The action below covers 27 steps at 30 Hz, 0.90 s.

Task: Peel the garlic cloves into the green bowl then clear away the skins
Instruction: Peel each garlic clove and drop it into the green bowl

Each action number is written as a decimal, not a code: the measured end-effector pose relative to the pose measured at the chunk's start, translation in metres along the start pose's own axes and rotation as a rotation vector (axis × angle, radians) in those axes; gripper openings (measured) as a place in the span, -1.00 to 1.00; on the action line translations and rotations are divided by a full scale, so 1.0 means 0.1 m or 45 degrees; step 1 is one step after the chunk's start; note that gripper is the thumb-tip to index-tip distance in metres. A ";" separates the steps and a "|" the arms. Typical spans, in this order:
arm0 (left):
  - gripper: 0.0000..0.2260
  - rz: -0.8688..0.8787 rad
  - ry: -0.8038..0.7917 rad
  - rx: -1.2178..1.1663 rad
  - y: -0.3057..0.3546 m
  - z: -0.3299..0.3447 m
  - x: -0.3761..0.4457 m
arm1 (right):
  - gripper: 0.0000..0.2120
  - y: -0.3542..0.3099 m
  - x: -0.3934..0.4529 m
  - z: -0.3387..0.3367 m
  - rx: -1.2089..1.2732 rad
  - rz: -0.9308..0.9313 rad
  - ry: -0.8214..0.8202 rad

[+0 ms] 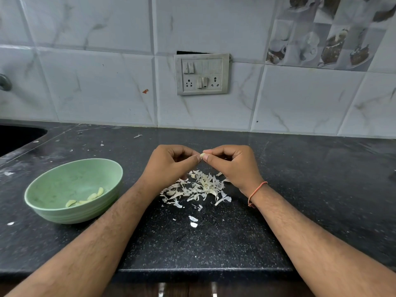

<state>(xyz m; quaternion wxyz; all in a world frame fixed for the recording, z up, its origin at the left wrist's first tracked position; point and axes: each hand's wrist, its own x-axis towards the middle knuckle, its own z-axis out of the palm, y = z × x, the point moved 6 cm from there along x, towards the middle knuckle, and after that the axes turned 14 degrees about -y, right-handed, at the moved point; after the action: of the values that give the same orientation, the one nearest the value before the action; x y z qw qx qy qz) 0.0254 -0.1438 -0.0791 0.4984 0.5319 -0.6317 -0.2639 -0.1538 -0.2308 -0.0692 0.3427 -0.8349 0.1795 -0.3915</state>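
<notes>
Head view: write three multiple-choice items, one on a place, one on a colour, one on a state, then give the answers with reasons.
1. Where does the bowl stand?
A. left of the skins
B. right of the skins
C. on the skins

2. What colour is the wristband?
A. blue
B. orange
C. black

3. What is the state of the clove?
A. lying in the bowl
D. lying on the counter
C. pinched between both hands

Answers:
1 A, the bowl sits on the counter left of the pile.
2 B, an orange band circles the right wrist.
3 C, the left hand and right hand meet on it above the skins.
</notes>
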 end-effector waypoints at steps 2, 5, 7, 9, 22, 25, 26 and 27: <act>-0.97 0.005 0.000 -0.055 0.01 -0.01 0.00 | -0.89 0.03 0.00 0.00 0.072 0.027 -0.007; -0.95 0.005 -0.016 -0.091 0.00 0.00 0.00 | -0.90 0.05 0.00 0.00 0.113 0.043 -0.012; -0.95 0.001 -0.037 -0.096 -0.01 0.01 0.00 | -0.89 0.05 0.00 0.01 0.125 0.048 -0.022; -0.94 -0.006 -0.058 -0.099 -0.02 0.03 0.01 | -0.88 0.05 -0.01 0.01 0.139 0.054 -0.034; -0.83 0.004 -0.136 -0.048 -0.08 0.10 0.05 | -0.90 0.04 -0.02 0.11 0.539 0.149 -0.108; -0.88 0.008 -0.119 -0.032 -0.09 0.09 0.06 | -0.88 0.03 -0.03 0.16 0.638 0.182 -0.168; -0.89 0.006 -0.116 -0.038 -0.09 0.09 0.06 | -0.87 0.04 -0.03 0.18 0.667 0.190 -0.183; -0.90 0.001 -0.108 -0.047 -0.09 0.08 0.06 | -0.85 0.05 -0.03 0.18 0.693 0.194 -0.191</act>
<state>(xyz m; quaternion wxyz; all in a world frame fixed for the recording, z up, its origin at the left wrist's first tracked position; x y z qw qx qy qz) 0.0219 -0.1540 -0.0878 0.4810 0.5106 -0.6475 -0.2976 -0.1420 -0.2241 -0.0827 0.5949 -0.7230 0.1042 -0.3355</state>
